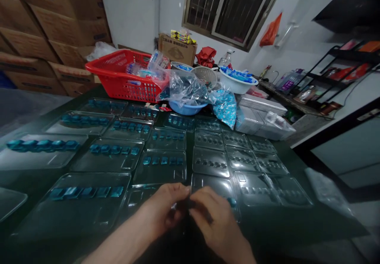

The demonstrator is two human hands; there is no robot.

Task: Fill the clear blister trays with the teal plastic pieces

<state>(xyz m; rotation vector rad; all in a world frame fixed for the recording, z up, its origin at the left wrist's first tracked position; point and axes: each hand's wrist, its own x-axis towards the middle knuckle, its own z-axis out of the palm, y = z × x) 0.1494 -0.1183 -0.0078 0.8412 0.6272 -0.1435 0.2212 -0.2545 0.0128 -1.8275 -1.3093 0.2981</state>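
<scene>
My left hand (162,208) and my right hand (215,218) meet low in the middle of the view, fingertips almost touching. Both are closed in a pinch; anything between the fingers is too small or hidden to make out. Beneath them lie clear plastic blister trays, one tray (204,181) partly covered by my right hand. A blue piece (232,202) shows just right of that hand. To the left, a clear tray (80,212) has a row of several blue gem-like pieces (89,192). On the right, a tray (255,179) shows a row of clear moulded wells.
More trays lie in rows across the dark green table (320,228). Along its back stand a red basket (130,84), a blue basin (187,109), a bag of small blue pieces (225,107) and a white bowl (239,86). Cardboard boxes (56,22) are stacked at left.
</scene>
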